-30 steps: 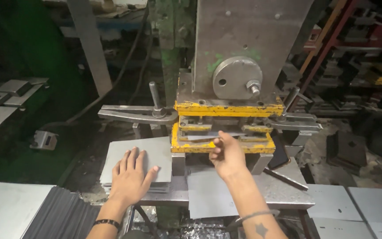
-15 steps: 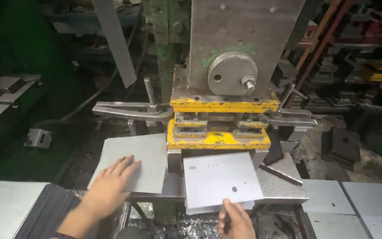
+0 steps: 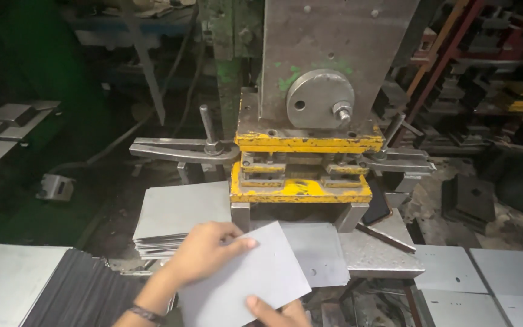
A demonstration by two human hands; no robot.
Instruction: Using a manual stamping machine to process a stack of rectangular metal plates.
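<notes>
The left hand (image 3: 204, 254) lies with its grip closed on the top edge of a grey metal sheet (image 3: 246, 278), while the right hand (image 3: 273, 310), mostly cut off at the frame's bottom, pinches the lower edge, so the sheet hangs tilted just in front of the yellow press die (image 3: 301, 189). To do this well, I judge the sheet should be kept flat and square to the die opening, fingers clear of the sharp edges and the tooling, beside the stack of blanks (image 3: 174, 221) on the bench (image 3: 382, 254).

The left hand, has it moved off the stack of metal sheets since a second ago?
Yes. The left hand has slid right, off the sheet stack, toward the yellow press die, and now grips a loose metal sheet.
</notes>
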